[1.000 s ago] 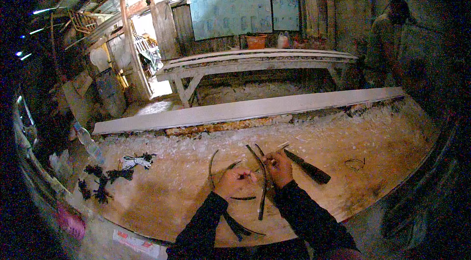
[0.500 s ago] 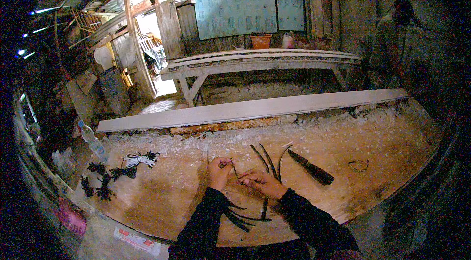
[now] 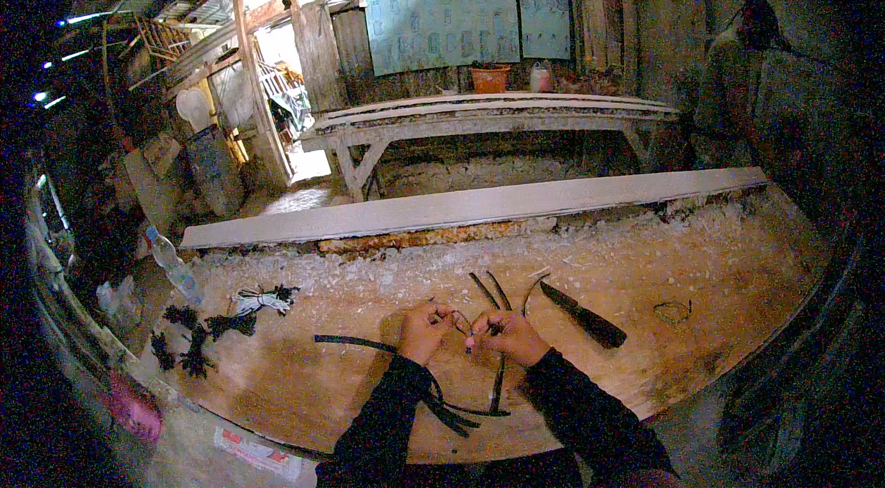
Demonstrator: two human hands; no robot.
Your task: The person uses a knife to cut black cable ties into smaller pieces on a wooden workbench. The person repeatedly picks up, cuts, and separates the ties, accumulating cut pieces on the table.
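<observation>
Over the worn wooden table (image 3: pixel 277 387), my left hand (image 3: pixel 426 331) and my right hand (image 3: pixel 510 338) are close together, both with fingers pinched. A thin dark strip (image 3: pixel 464 326) is held between their fingertips. A longer black strip (image 3: pixel 350 340) runs out leftward from beside my left wrist; whether it joins the held one I cannot tell. More black strips (image 3: pixel 452 417) lie below my hands, partly hidden by my left sleeve, and others (image 3: pixel 499 290) lie just beyond my right hand. To the right of them is a knife (image 3: pixel 590 317) with a dark handle.
Small black bundles (image 3: pixel 195 350) and a white-and-black cord bundle (image 3: pixel 263 301) lie at the left. A clear bottle (image 3: pixel 175 265) stands at the left edge. At right is a thin loop (image 3: pixel 673 310). A pale board (image 3: pixel 461 207) spans the far edge; a person (image 3: pixel 737 73) is beyond.
My hands have drawn together, the right fingers now meeting the left. A black strip now shows to the left of my left wrist, and one strip beyond my right hand has gone from sight.
</observation>
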